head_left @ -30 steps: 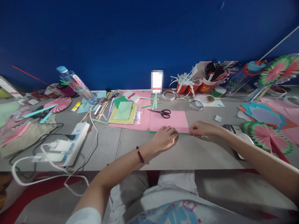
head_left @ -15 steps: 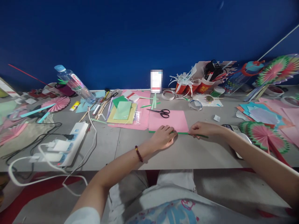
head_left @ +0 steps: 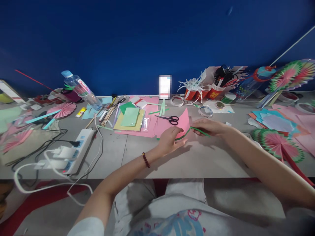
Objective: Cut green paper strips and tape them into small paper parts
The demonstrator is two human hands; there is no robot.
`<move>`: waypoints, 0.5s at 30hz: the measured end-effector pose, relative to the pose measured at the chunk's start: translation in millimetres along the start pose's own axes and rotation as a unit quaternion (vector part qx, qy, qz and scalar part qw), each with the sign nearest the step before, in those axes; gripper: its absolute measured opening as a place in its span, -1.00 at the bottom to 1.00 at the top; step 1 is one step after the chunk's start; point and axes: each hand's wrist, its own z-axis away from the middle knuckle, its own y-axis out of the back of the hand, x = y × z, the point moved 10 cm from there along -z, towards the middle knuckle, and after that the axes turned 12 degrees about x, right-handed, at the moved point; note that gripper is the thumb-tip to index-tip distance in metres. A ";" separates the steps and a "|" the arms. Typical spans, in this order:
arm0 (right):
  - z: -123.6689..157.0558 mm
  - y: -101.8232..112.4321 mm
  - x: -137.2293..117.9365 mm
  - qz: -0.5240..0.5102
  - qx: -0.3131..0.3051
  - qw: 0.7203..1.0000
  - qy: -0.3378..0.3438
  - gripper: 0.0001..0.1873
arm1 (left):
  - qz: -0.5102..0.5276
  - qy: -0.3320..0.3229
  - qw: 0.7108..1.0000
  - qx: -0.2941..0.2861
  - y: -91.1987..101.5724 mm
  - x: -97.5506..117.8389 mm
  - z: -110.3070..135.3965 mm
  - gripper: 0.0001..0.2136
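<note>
Pink paper is curled up along its right side: the sheet lies on the bench at its left, in front of the person. Along its near edge runs a green strip, with its loose end trailed past the fingers of the right hand. The strip is pinched by those fingers; whether the sheet is caught too cannot be told. By the left hand the near edge is straddled, thumb and fingers apart, and whether any grip is applied cannot be told.

Trouble is judged likeliest at the raised side. Were the strip pulled harder than the sheet is steadied, the paper might be creased or the strip drawn out of line. The scissors, rested on the same sheet, could be slid by a steeper tilt.

Room for moving is judged widest toward the bench's near edge. On the left, the sheet is crowded by a paper stack; behind, paper cups are set near the wall. Beyond the right forearm, a folded fan might be brushed by a sideways sweep.
</note>
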 end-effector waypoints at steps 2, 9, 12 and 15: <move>-5.1 -8.8 -10.6 -0.007 0.003 1.000 0.008 -0.54 | 0.030 0.060 0.998 0.013 2.8 -8.7 -3.4 -0.76; -22.4 -32.3 -30.8 -0.049 -0.029 0.998 0.016 -0.59 | 0.173 0.212 0.959 0.071 -4.4 -37.7 -11.4 -0.79; -28.3 -29.5 -35.4 -0.068 -0.018 0.997 0.029 -0.62 | 0.212 0.255 0.938 0.100 -4.7 -46.4 -12.7 -0.78; -33.2 -23.6 -36.2 -0.069 0.002 0.997 0.038 -0.65 | 0.255 0.305 0.910 0.118 -6.2 -57.6 -8.6 -0.78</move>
